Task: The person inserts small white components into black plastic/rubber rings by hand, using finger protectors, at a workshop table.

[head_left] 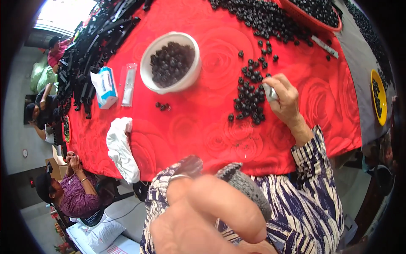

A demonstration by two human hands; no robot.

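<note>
My right hand (284, 96) is closed round a small whitish object (270, 92), whose kind I cannot make out. It rests at the right edge of a loose pile of small round black parts (250, 100) on the red rose-patterned tablecloth (190, 131). Very large and blurred, my left hand (198, 216) is raised close to the camera above my lap. One thick digit stretches to the right, while the others are cut off by the lower edge, so its grip does not show. A white bowl (146, 63) of similar black parts (173, 63) stands on the cloth.
Long black strips (97, 46) heap at the far left. Near them are a tissue pack (105, 88), a clear packet (128, 84) and white cloth (120, 148). A red basket (313, 17), white strip (325, 46) and yellow dish (379, 97) lie right. Co-workers (76, 194) sit left.
</note>
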